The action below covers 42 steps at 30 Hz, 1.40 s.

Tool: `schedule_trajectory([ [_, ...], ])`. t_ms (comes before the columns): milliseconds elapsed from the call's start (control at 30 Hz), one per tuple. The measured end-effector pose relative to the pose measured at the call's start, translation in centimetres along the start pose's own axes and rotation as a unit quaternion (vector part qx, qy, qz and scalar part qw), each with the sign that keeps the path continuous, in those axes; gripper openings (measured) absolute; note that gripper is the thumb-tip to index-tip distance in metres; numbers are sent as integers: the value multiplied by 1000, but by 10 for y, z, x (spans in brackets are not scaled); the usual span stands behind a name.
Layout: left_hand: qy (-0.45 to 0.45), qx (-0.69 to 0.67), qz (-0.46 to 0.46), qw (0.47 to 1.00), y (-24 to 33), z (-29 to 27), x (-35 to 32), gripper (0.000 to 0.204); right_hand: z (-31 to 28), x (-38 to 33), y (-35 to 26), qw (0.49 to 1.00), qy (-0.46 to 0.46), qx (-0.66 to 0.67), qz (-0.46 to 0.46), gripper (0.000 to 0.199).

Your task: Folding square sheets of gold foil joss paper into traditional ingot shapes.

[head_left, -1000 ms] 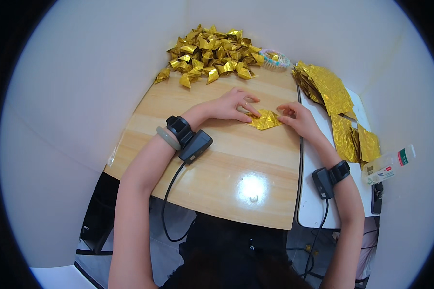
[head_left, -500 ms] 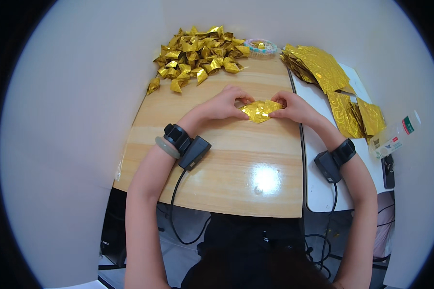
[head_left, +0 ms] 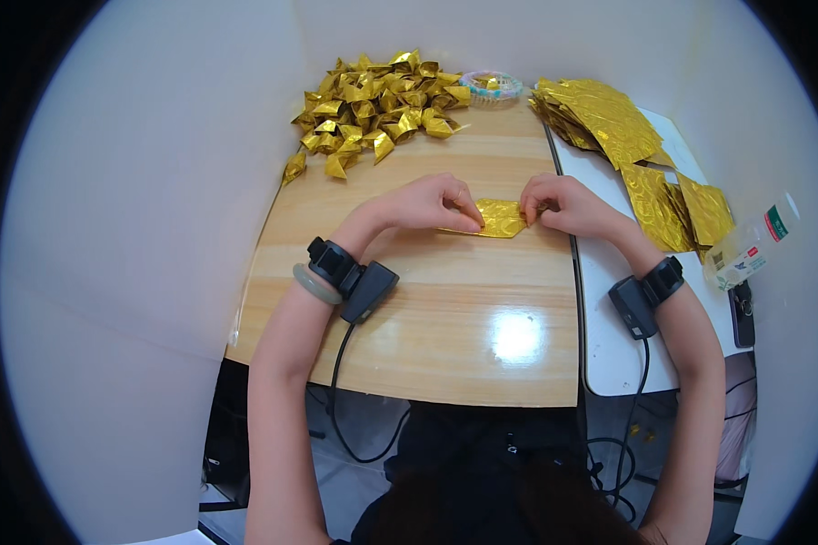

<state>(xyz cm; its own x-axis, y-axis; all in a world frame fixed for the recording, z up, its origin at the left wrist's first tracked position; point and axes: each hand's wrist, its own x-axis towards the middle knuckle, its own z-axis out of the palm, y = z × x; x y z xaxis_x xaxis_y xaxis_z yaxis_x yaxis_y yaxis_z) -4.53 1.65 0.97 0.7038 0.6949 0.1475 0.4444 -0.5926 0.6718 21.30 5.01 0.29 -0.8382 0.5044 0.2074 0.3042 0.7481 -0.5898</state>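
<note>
A flat folded strip of gold foil paper (head_left: 502, 219) lies on the wooden tabletop between my two hands. My left hand (head_left: 438, 203) pinches its left part, with thumb and fingertips pressed together over the foil. At the right end my right hand (head_left: 562, 205) has its fingers curled and closed on the corner, which slants off at the lower right. Fingers partly cover both ends of the strip. Each wrist carries a black strapped device, the left one (head_left: 369, 292) and the right one (head_left: 633, 306), with a cable hanging down.
Folded gold foil pieces (head_left: 373, 102) are heaped at the far left, beside a beaded round basket (head_left: 491, 85). Stacks of gold foil sheets (head_left: 600, 118) lie on the white table (head_left: 613, 363) at right. A clear plastic bottle (head_left: 750, 250) and a dark phone (head_left: 743, 318) are at its right edge.
The gold foil has gone from a pointed, many-faceted shape to a flatter, straight-edged strip. My right hand has shifted slightly right and down, its fingers now curled over the end.
</note>
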Motion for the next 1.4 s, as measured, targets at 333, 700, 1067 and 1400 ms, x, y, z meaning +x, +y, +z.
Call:
schedule_trajectory([
  [333,-52,-19,-38,998,-3,-5,-4,38,3,-4,-13,999,24,7,25,19],
  [700,3,215,12,976,31,13,1,32,9,0,-31,988,28,-144,-51,31],
  [1067,-19,233,-50,971,42,12,0,37,8,-3,-27,991,22,-129,-11,26],
  [1400,76,32,-124,989,4,9,6,20,16,2,-16,994,85,28,63,22],
])
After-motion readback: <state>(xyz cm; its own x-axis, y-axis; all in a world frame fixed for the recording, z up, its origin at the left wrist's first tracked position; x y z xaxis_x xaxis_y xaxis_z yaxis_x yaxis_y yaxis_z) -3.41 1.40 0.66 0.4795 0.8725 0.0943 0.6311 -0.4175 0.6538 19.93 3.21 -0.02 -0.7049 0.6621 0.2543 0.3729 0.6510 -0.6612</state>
